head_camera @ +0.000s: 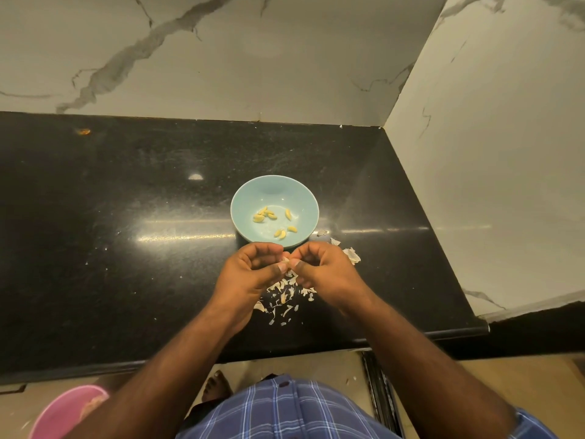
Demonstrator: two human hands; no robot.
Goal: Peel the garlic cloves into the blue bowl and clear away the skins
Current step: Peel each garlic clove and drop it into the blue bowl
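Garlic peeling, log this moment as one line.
left hand + right hand: pinch garlic clove | blue bowl: peeled cloves | skins: on counter

Just one cam, head-mounted, wide-angle, looking steeply down and forward over the black countertop (pixel 126 248). Pretty close in: both forearms rise from the bottom edge, marble wall (pixel 221 52) fills the top.

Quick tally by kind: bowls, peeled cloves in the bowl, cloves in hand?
Blue bowl: 1
Peeled cloves in it: about 8, some overlap
Clove pinched between left hand and right hand: 1
Total: about 10
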